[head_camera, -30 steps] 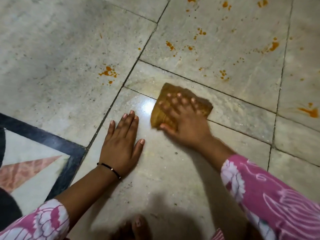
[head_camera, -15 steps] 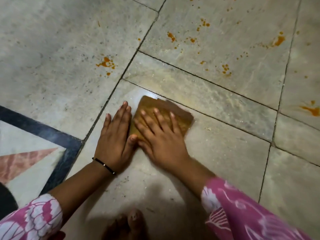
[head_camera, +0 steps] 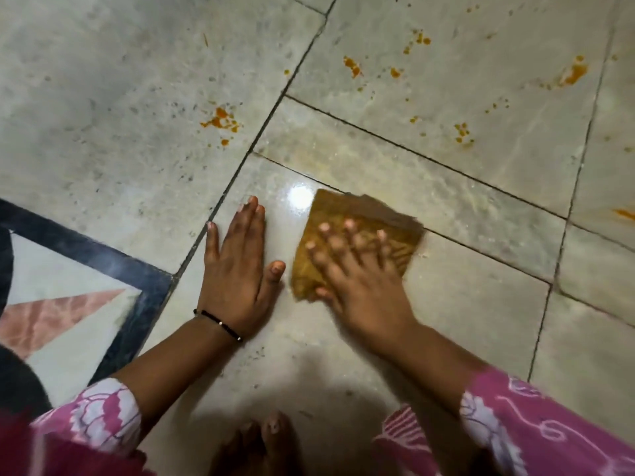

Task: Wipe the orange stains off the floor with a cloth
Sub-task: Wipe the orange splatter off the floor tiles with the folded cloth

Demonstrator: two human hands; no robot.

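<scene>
A folded brownish-orange cloth (head_camera: 347, 214) lies flat on the pale marble floor (head_camera: 464, 304). My right hand (head_camera: 360, 290) presses down on it with spread, straight fingers and is blurred by motion. Flat on the floor just left of the cloth rests my left hand (head_camera: 237, 273), fingers straight, a small gap between thumb and cloth. Orange stains dot the tiles beyond: a cluster (head_camera: 221, 120) at upper left, spots (head_camera: 354, 67) above the cloth, a smear (head_camera: 572, 74) at upper right and a streak (head_camera: 623, 214) at the right edge.
A dark-bordered inlay (head_camera: 113, 255) with a pink triangle fills the left side. My bare toes (head_camera: 271, 434) show at the bottom edge. Dark grout lines cross the floor, and the tile around the cloth shines wet.
My right hand has slid the cloth to the right, away from my left hand, which it was touching half a second ago. The left hand stays planted.
</scene>
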